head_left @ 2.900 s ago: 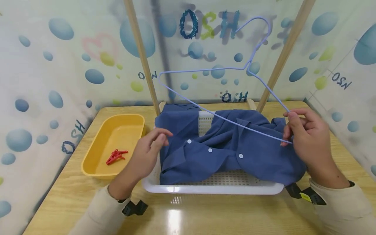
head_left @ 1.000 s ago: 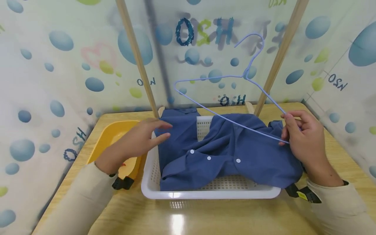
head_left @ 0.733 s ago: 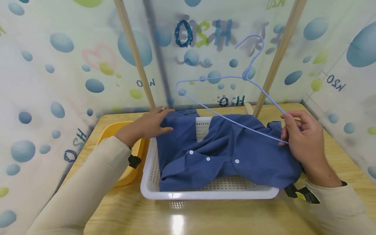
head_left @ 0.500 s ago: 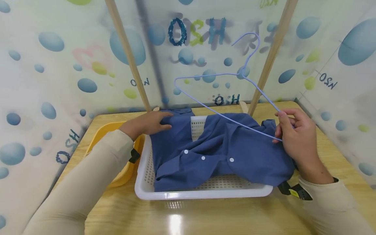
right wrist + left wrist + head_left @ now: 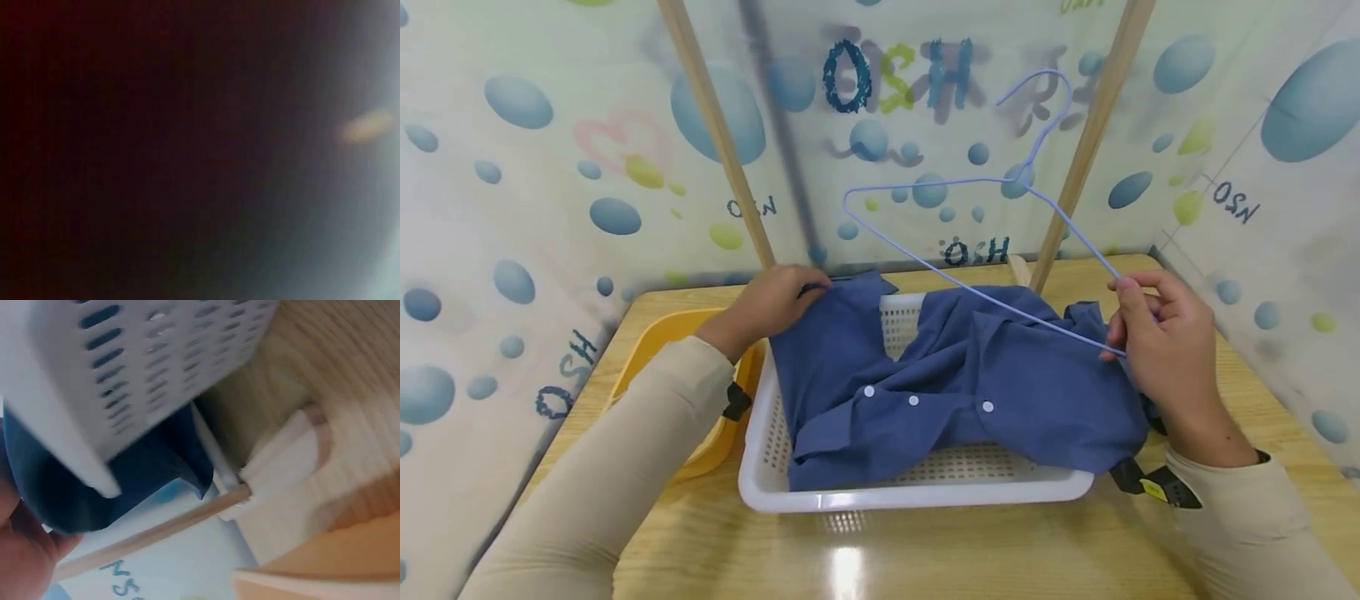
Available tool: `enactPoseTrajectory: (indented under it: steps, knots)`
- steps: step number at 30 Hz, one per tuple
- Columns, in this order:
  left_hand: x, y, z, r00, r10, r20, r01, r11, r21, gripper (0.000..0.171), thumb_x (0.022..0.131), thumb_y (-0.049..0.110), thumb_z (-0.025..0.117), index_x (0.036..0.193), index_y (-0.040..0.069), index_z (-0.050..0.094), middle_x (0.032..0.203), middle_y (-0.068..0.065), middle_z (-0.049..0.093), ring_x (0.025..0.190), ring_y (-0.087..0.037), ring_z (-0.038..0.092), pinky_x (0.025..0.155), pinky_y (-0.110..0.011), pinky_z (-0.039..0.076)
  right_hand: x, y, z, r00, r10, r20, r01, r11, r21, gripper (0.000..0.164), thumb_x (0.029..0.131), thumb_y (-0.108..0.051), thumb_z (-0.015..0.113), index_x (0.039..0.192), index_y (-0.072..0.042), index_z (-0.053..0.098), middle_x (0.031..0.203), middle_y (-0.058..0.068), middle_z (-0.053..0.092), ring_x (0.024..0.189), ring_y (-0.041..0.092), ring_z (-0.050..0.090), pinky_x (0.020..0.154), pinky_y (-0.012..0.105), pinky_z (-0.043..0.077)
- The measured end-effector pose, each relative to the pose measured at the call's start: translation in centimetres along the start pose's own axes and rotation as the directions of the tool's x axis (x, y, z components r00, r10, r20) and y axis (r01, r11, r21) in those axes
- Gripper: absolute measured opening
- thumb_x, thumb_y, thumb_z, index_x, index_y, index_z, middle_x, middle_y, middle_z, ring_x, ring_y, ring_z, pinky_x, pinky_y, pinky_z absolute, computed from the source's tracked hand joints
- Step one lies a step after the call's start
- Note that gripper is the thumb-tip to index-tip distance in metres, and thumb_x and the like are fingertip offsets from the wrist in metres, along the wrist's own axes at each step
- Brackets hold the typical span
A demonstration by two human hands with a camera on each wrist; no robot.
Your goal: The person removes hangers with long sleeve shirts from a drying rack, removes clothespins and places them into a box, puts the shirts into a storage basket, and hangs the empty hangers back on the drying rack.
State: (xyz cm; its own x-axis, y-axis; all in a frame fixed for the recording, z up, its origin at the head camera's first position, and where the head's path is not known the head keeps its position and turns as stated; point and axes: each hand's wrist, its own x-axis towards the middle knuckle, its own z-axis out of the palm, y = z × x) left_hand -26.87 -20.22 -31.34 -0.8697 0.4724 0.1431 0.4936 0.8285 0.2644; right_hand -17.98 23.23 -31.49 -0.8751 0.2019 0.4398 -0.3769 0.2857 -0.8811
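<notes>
A dark blue shirt with white buttons lies spread in and over the white basket. My left hand pinches the shirt's back left part between fingers and thumb, lifting it slightly. The left wrist view shows that hand at the cloth, beyond the basket wall. My right hand holds a light blue wire hanger by its right corner, hook upward, above the shirt. Almost all of the right wrist view is dark and blurred.
A yellow tray stands left of the basket, partly behind my left sleeve. Two wooden poles rise behind the basket. Patterned sheeting encloses the back and sides of the wooden table.
My left hand has reached forward to the shirt's back left part and taken hold, pulling the cloth up a little. The hanger, still in my right hand, has tilted slightly.
</notes>
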Motion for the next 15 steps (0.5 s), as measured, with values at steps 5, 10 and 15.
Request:
enactPoseTrajectory:
  steps: [5, 10, 15]
  knots:
    - [0.0, 1.7, -1.7, 0.988, -0.004, -0.153, -0.001, 0.999, -0.035, 0.019, 0.103, 0.014, 0.055, 0.115, 0.008, 0.068, 0.113, -0.011, 0.071, 0.104, -0.028, 0.067, 0.092, -0.045, 0.052, 0.1, -0.1, -0.1, 0.999, -0.024, -0.039, 0.022, 0.998, -0.056, 0.013, 0.103, -0.020, 0.053, 0.103, -0.012, 0.064, 0.050, -0.003, 0.053, 0.036, 0.013, 0.052, 0.045, 0.019, 0.050]
    - [-0.9, 4.3, -3.2, 0.962, 0.013, -0.272, -0.040, 0.995, -0.093, 0.019, 0.105, 0.014, 0.051, 0.115, 0.009, 0.066, 0.114, -0.010, 0.067, 0.105, -0.026, 0.063, 0.091, -0.043, 0.051, 0.2, -0.1, -0.3, 0.995, -0.061, -0.073, 0.056, 0.996, -0.075, 0.013, 0.103, -0.021, 0.053, 0.103, -0.014, 0.064, 0.049, -0.005, 0.052, 0.037, 0.010, 0.052, 0.046, 0.018, 0.050]
    - [-2.5, 7.3, -4.6, 0.916, 0.109, -0.385, -0.176, 0.974, -0.141, 0.018, 0.103, 0.008, 0.052, 0.114, 0.005, 0.066, 0.111, -0.010, 0.066, 0.102, -0.023, 0.062, 0.089, -0.040, 0.051, 0.3, 0.0, -0.5, 0.991, -0.073, -0.109, 0.068, 0.996, -0.054, 0.014, 0.103, -0.021, 0.055, 0.102, -0.012, 0.066, 0.048, -0.005, 0.051, 0.035, 0.009, 0.052, 0.044, 0.018, 0.049]
